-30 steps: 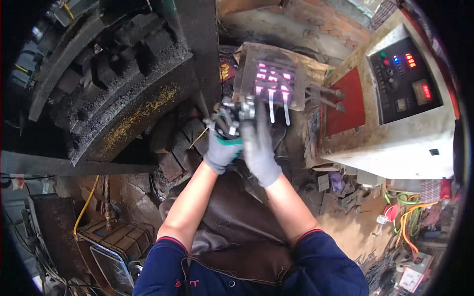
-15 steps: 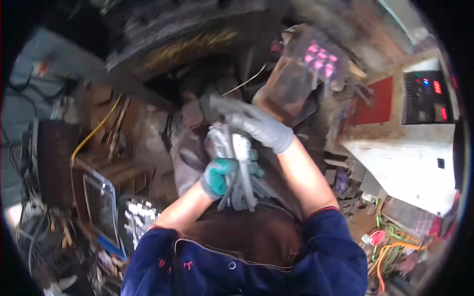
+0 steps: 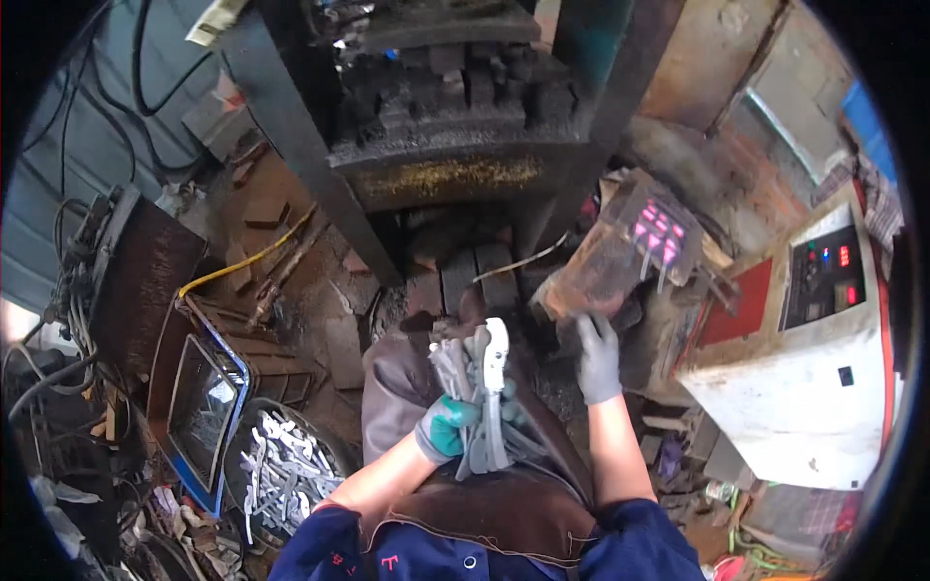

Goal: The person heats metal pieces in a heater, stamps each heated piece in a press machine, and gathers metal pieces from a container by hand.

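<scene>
Left hand (image 3: pixel 444 426) grips a bundle of wrench blanks (image 3: pixel 489 392), long axes toward twelve o'clock; right hand (image 3: pixel 598 356), open, nearer the glowing heater block (image 3: pixel 620 254) at one o'clock.

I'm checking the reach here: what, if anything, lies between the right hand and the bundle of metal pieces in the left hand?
Nothing visible. The right hand is apart from the metal pieces gripped by the left hand, with only open space over the dark apron between them.
</scene>
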`<action>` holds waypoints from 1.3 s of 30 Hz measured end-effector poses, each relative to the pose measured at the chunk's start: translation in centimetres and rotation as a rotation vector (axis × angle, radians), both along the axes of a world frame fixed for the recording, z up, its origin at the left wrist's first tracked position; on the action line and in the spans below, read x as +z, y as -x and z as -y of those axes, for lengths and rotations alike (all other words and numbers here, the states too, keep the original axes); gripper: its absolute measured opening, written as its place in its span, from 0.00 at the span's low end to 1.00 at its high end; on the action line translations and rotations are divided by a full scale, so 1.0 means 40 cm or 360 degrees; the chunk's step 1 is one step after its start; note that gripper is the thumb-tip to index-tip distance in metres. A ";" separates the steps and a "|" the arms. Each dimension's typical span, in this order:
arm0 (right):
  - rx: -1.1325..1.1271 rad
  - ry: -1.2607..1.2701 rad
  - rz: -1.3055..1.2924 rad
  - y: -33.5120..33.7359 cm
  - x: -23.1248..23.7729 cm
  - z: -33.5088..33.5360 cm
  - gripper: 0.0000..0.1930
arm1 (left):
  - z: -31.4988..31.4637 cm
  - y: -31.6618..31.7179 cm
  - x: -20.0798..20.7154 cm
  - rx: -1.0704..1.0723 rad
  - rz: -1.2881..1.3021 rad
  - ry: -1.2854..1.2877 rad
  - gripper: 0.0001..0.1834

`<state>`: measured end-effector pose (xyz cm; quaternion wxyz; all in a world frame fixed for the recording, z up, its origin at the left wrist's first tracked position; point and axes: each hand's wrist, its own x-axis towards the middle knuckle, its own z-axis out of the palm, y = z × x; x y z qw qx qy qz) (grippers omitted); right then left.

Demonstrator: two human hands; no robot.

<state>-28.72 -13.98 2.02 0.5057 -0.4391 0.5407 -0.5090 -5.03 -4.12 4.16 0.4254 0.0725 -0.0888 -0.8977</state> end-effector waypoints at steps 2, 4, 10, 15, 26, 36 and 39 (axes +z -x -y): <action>-0.0048 -0.0037 0.0109 0.014 0.021 -0.021 0.14 | -0.002 -0.030 -0.025 0.0135 0.0011 -0.0027 0.34; -0.0144 -0.0058 0.0248 0.009 0.041 -0.037 0.12 | -0.004 -0.100 -0.069 0.0316 0.0171 -0.0047 0.31; -0.0449 -0.0359 0.0788 0.056 -0.102 0.154 0.16 | 0.012 -0.151 -0.021 0.0700 -0.0035 0.0097 0.39; 0.0579 -0.0038 0.0518 -0.090 0.108 0.054 0.31 | 0.015 -0.128 0.019 0.0653 0.0306 0.0053 0.39; 0.1913 0.0267 0.0351 -0.351 0.088 -0.013 0.29 | -0.121 -0.058 -0.031 0.0278 0.0069 -0.0184 0.38; -0.0080 -0.0220 0.0666 -0.094 0.045 0.026 0.10 | -0.054 -0.143 -0.057 0.0412 0.0377 -0.0152 0.46; -0.0365 -0.0182 0.0597 0.022 0.014 0.051 0.10 | 0.008 -0.149 -0.005 0.0649 0.0172 -0.0087 0.34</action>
